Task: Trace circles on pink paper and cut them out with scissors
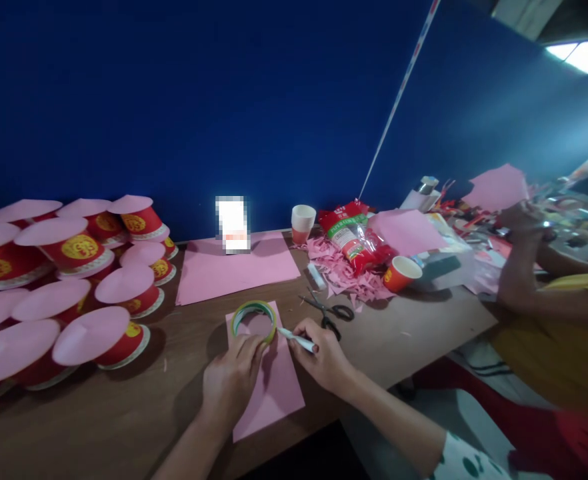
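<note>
A pink paper sheet [269, 400] lies on the table in front of me. On its far end rests a roll of tape [235, 321], yellow-green outside, with pink paper showing through its ring. My left hand [231, 377] grips the near rim of the roll, fingers closed on it. In my right hand [324, 357] is a white pen [299, 339], its tip close to the roll's right edge; I cannot tell whether it touches the paper. Black-handled scissors [329, 312] lie just beyond my right hand.
Red paper cups with pink cone tops [94, 333] crowd the left. Behind are pink sheets [234, 270], a stack of white cups [303, 220], a red plastic bag [349, 233], pink scraps [344, 277] and an orange-red cup [403, 273]. A co-worker's arm [519, 260] holds pink paper at right.
</note>
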### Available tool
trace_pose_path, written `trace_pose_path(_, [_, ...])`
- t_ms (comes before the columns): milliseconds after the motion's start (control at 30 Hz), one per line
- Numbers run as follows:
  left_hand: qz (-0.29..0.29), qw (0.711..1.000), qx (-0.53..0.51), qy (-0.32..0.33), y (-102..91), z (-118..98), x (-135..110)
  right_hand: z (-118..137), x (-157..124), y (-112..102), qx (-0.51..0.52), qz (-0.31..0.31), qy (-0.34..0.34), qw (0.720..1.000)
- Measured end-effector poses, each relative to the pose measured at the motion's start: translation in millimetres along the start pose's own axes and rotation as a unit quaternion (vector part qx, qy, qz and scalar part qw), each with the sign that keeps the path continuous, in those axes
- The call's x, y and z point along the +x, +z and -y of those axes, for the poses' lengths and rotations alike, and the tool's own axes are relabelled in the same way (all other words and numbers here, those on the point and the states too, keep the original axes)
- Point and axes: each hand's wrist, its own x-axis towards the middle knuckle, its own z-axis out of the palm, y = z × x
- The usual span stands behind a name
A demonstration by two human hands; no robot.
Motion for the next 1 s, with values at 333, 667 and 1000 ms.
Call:
trace_pose_path(333, [0.01,1.0,0.01,0.002,2.9,2.9,-1.7,5.5,-16.1,13.1,-0.018,-0.037,-0.019,0.999])
trace_pose_path(667, [0.017,1.0,0.017,0.0,1.7,2.2,-1.7,7.9,-29.5,15.1,0.012,-0.067,-0.029,0.997])
trace_pose_path(1000, [0.023,0.999,0.032,-0.009,-6.3,1.9,-3.3,16.6,-42.6,-5.3,0.037,-0.094,0.014,0.995])
